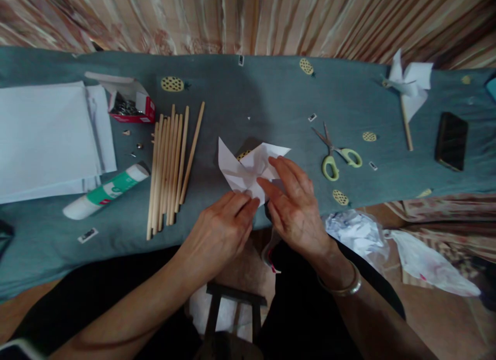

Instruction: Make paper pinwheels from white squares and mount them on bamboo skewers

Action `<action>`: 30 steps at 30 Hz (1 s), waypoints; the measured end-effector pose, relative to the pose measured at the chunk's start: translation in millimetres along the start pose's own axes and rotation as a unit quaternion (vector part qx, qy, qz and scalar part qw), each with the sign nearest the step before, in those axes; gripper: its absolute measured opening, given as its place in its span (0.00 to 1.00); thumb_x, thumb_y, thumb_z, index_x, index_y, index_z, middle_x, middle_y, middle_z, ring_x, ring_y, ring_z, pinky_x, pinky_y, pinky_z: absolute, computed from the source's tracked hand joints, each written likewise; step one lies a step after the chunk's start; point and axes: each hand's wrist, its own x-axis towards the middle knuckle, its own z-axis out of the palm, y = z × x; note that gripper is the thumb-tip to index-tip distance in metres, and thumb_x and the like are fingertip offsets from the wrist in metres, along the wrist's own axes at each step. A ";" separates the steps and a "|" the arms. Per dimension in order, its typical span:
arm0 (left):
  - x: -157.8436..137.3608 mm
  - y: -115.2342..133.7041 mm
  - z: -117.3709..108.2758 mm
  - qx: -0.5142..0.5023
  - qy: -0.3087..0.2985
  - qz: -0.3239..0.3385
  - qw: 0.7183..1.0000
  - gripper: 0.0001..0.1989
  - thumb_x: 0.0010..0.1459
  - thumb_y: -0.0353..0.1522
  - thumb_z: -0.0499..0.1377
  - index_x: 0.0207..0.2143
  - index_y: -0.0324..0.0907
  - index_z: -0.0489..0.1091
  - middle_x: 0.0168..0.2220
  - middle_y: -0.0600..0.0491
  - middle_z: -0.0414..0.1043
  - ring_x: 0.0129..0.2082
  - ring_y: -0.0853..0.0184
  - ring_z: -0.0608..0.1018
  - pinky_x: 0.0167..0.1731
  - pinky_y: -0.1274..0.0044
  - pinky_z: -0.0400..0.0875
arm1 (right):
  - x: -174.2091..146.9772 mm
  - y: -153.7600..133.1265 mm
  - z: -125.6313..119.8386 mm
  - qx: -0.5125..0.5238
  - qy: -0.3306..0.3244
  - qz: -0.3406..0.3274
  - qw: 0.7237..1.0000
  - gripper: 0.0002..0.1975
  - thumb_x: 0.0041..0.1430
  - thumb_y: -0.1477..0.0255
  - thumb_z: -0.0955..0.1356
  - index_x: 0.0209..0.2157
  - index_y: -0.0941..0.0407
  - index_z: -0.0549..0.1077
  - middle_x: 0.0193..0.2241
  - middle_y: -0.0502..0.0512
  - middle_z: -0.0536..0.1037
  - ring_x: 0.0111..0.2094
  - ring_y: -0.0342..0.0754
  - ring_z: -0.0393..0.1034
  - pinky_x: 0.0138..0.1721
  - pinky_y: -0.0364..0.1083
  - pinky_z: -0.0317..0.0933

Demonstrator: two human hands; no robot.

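Note:
A white paper pinwheel [253,166] with folded blades lies near the table's front edge, between my hands. My left hand [222,225] is closed, its thumb and fingers pinching the pinwheel's near side. With its fingers bent and slightly apart, my right hand [294,205] presses on the right blades and close to the centre. Its fingertips rest on the paper. Left of the pinwheel lies a row of several thin wooden sticks [166,163]. To the right, green-handled scissors [331,152] lie with their blades apart.
A finished pinwheel on a stick [409,86] and a black phone [451,141] lie at the right. At the left are white paper sheets [42,138], an open red box of pins [132,107] and a green-and-white glue tube [106,191]. Plastic bags [430,262] sit below the table.

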 end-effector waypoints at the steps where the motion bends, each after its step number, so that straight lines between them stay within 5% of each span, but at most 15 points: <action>1: 0.1 0.0 0.1 0.001 0.000 -0.001 1.000 0.12 0.63 0.25 0.49 0.47 0.34 0.68 0.39 0.45 0.73 0.40 0.61 0.77 0.39 0.69 0.79 | 0.1 0.6 0.0 0.001 0.003 0.002 1.000 0.16 0.64 0.79 0.60 0.50 0.57 0.72 0.61 0.63 0.65 0.65 0.56 0.54 0.59 0.59 0.58; 23: 4.9 1.1 -3.6 0.010 -0.007 0.001 1.000 0.11 0.62 0.24 0.51 0.44 0.32 0.70 0.38 0.44 0.75 0.38 0.61 0.78 0.38 0.71 0.78 | 1.1 5.9 1.7 0.022 -0.032 0.013 0.999 0.16 0.65 0.77 0.60 0.50 0.57 0.71 0.61 0.64 0.65 0.65 0.58 0.54 0.60 0.60 0.57; 30: 5.0 1.1 -4.2 0.002 -0.021 -0.009 1.000 0.12 0.62 0.24 0.51 0.45 0.31 0.70 0.39 0.43 0.74 0.39 0.60 0.77 0.40 0.69 0.78 | 2.5 4.2 1.5 0.042 -0.020 0.027 0.999 0.17 0.65 0.76 0.60 0.51 0.51 0.71 0.62 0.58 0.65 0.65 0.57 0.54 0.60 0.61 0.56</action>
